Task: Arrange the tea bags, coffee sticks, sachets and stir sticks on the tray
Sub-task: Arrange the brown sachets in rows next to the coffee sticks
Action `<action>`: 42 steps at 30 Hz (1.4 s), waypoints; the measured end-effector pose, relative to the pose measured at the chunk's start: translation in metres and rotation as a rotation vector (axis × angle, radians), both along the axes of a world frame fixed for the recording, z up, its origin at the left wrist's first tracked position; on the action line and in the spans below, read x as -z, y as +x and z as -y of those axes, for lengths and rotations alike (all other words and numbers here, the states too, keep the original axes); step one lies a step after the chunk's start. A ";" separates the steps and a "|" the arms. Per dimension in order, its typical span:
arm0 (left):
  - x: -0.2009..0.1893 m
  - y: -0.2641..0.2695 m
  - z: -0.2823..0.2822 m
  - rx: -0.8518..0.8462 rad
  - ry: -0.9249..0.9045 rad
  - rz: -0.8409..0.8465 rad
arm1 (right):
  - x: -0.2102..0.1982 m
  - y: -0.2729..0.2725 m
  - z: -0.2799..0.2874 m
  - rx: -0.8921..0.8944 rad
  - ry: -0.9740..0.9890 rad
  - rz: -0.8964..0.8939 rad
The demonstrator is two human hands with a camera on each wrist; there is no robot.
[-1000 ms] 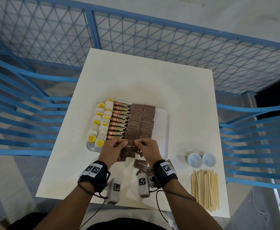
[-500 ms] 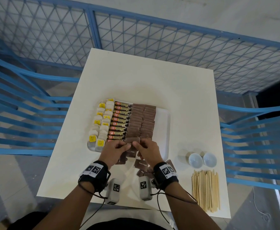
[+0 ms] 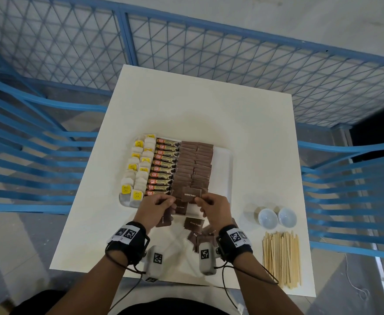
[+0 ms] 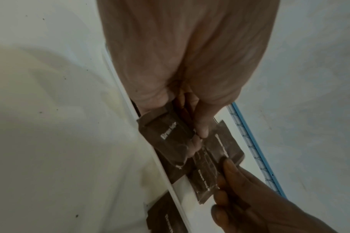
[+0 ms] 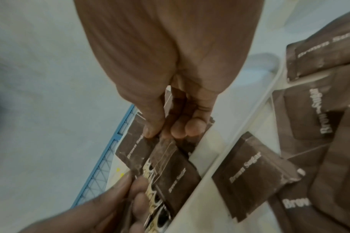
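A white bench (image 3: 200, 114) stands inside a blue mesh enclosure (image 3: 232, 60); on it, directly ahead of both hands, lies a white tray (image 3: 223, 169). Beyond the left hand the tray carries two columns of tea bags (image 3: 138, 169) with yellow tags, then a column of coffee sticks (image 3: 163, 167); beyond the gap between the hands run two overlapping columns of brown sugar sachets (image 3: 194, 165). The strip of tray beyond the right hand is bare.

The left hand (image 3: 154, 206) and right hand (image 3: 214, 206) meet at the tray's near edge. Each pinches a side of one brown sachet (image 3: 191, 193) between thumb and fingertips, held above the near end of the sachet columns. In the left wrist view the left hand appears to clasp a further sachet (image 4: 168, 134) against its fingers, though blur makes the count uncertain. More loose sachets (image 3: 194, 223) lie on the bench below and between the wrists.

The step in hand is judged to be the sachet stage: tea bags and coffee sticks look complete, the sachet columns nearly so. The next move calls for lowering the held sachet flat, overlapping the last one in its column, and releasing without disturbing the neighbours; the loose sachets then follow. The stir sticks (image 3: 282, 258), on the bench to the right of the right wrist, near two small white cups (image 3: 277, 218), are not yet on the tray, and the bare strip seems reserved for them.
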State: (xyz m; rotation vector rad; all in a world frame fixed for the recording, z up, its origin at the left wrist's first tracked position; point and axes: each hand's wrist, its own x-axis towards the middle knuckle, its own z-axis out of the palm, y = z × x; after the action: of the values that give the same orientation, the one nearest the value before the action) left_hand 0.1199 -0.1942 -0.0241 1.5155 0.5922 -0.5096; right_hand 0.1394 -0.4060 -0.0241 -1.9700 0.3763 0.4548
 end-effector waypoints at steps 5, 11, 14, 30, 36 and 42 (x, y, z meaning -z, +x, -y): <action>0.006 -0.001 -0.006 -0.004 0.012 -0.004 | 0.008 -0.007 0.018 0.144 0.002 -0.073; 0.006 -0.003 -0.007 0.052 -0.015 -0.003 | 0.014 -0.007 0.015 0.058 -0.132 -0.088; 0.005 -0.005 -0.008 0.080 -0.034 0.007 | 0.011 -0.005 0.010 0.030 -0.234 -0.052; 0.007 -0.003 -0.008 0.031 0.054 0.047 | 0.013 -0.009 0.001 -0.048 -0.395 -0.048; 0.004 -0.003 -0.008 0.011 0.042 0.045 | 0.010 -0.007 0.001 -0.033 -0.361 -0.041; 0.007 -0.002 -0.008 0.003 0.071 0.050 | 0.012 -0.008 0.006 0.055 -0.289 -0.050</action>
State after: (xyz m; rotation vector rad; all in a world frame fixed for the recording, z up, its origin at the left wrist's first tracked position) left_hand 0.1177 -0.1862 -0.0313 1.5919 0.5749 -0.4558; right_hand 0.1319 -0.4121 -0.0359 -2.2240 0.5524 0.4341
